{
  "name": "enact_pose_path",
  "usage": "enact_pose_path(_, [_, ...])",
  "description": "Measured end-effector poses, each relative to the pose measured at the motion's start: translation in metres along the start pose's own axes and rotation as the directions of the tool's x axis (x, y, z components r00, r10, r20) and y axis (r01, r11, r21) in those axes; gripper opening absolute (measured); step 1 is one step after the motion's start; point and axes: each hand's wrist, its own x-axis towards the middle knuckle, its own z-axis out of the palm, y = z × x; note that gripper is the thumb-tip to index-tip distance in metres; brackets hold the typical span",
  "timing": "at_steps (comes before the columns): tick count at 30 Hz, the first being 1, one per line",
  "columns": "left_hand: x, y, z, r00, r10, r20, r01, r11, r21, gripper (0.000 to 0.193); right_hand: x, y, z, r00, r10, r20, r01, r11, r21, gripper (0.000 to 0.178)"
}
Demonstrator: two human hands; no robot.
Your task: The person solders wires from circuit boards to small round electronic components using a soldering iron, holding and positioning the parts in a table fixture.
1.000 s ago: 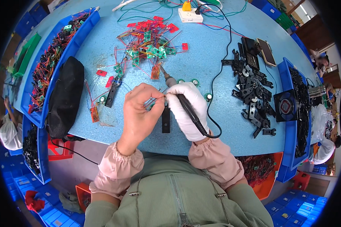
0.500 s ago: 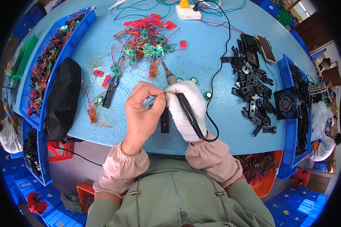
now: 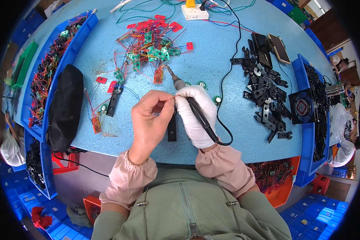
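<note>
My bare left hand (image 3: 151, 120) pinches thumb and forefinger together above the table; whatever lies between them is too small to make out. Its fingertips meet those of my right hand (image 3: 198, 120), which wears a white glove. That hand grips a soldering iron (image 3: 179, 83), its tip pointing away and to the left, the cord trailing back over the wrist. Under and between my hands lies a flat black plastic piece (image 3: 172, 131). Beyond them are an orange circuit board (image 3: 159, 75) and a heap of green boards (image 3: 158, 53) with wires and red tabs.
Left stand a long blue bin (image 3: 84, 34) of wired parts and a black cloth bag (image 3: 66, 108). Black plastic pieces (image 3: 264, 94) are heaped at right, near a phone (image 3: 279, 49) and another blue bin (image 3: 301, 66). A white power strip (image 3: 195, 13) sits at the back.
The view has shifted slightly, so the table's things sit a little further left. My hands keep the same pinch and grip, fingertips still together.
</note>
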Motion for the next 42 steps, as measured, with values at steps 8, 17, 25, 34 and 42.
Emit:
enact_pose_path(8, [0.003,-0.005,0.001,0.998,0.064,-0.01,-0.064,0.998,-0.006,0.006,-0.002,-0.003,0.002,0.98,0.199,0.015,-0.199,0.97,0.14,0.013])
enact_pose_path(17, [0.001,-0.009,0.0,0.999,-0.001,-0.034,-0.004,0.988,-0.154,0.007,-0.002,-0.003,-0.001,0.997,-0.044,0.062,0.051,0.991,-0.12,0.018])
enact_pose_path(25, [0.021,-0.003,-0.027,0.955,-0.291,-0.05,0.248,0.881,-0.403,0.013,-0.013,-0.004,0.002,0.977,-0.181,0.112,0.205,0.938,-0.28,0.023])
enact_pose_path(34, [0.0,0.002,-0.034,0.909,0.318,0.27,-0.401,0.843,0.357,0.031,-0.014,-0.003,-0.004,0.987,-0.121,0.103,0.147,0.939,-0.312,0.029])
enact_pose_path(42, [-0.025,-0.014,-0.037,0.902,0.372,0.218,-0.431,0.752,0.5,0.033,-0.023,-0.019,-0.033,0.952,-0.13,0.276,0.201,0.947,-0.249,0.036])
